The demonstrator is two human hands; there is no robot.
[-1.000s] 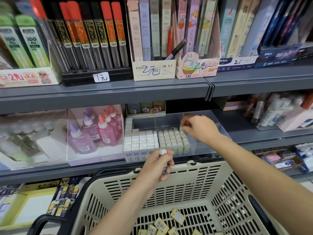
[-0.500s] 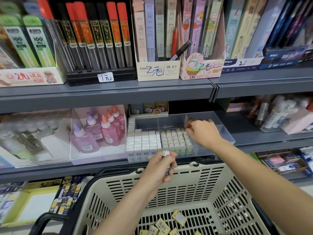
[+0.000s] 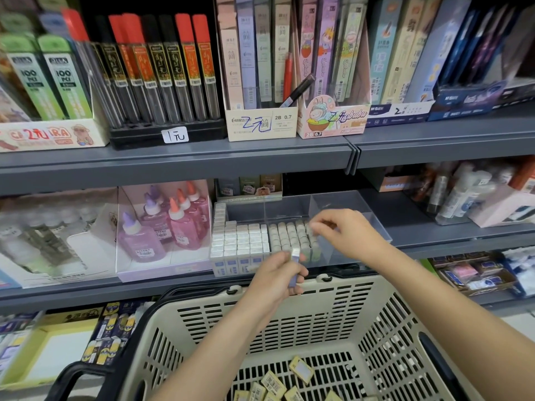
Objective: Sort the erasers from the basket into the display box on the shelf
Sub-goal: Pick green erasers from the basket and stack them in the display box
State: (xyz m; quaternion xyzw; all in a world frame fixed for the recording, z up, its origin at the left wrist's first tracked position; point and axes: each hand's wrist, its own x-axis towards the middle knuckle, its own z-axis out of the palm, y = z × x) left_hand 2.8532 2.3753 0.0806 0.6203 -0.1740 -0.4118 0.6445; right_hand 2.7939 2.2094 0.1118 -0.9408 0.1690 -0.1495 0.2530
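1. While the left hand [image 3: 275,277] keeps its curled grip on a blue-sleeved eraser [image 3: 293,267], upright just above the far rim of the basket [image 3: 347,287], the right hand [image 3: 350,235] is the one that has shifted. A second ago it was pressed down at the back of the greenish block [image 3: 286,238] in the display box [image 3: 362,224]. Now its fingers look drawn up slightly at that same back right corner.
2. Whether those bunched fingers of the right hand pinch an eraser or have just let one go, I cannot tell; that spot is blurred.
3. My reading is that one more piece has just been seated in the greenish block, and the eraser in the left hand is next in line.
4. The display box sits on the middle shelf, with a white block [image 3: 240,241] packed beside the greenish one and room left behind both.
5. Loose erasers [image 3: 301,369] in yellow-edged wrappers lie on the basket floor, so the sorting looks far from finished.
6. Readable writing, all on the upper shelf [image 3: 173,157]:
   - "100 PCS" on the green packs [image 3: 62,79]
   - a handwritten "2元" on the carton below them
   - "1元" on a white tag [image 3: 175,136] on the black tray
   - "2B 0.7" on a cream box [image 3: 262,125] with a brand that reads roughly "HANSS"
   - "2B 0.7" again on the pink cartoon box [image 3: 333,120]
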